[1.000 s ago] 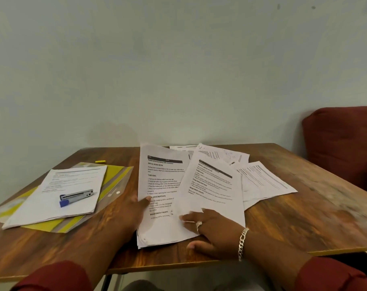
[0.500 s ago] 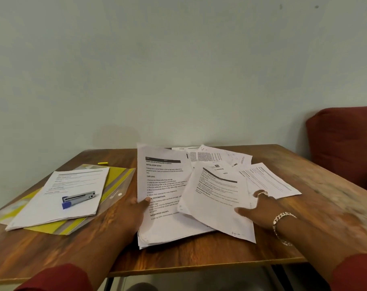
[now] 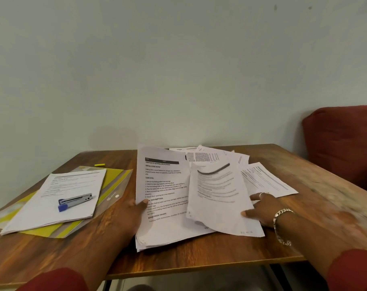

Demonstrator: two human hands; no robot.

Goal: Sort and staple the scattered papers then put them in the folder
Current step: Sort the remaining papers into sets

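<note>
Two hands on the white printed sheets: left hand (image 3: 134, 215) pins the near stack (image 3: 163, 206) by thumb, right hand (image 3: 262, 208) pinches a curling loose sheet (image 3: 218, 198) mid-table; lift slowly, keep the stack pinned, yellow plastic folder (image 3: 113, 179) waits left.

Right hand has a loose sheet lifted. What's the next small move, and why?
Probably lay that curled sheet onto the pile the left hand steadies. The right hand grips its edge, and more sheets lie scattered behind.
</note>
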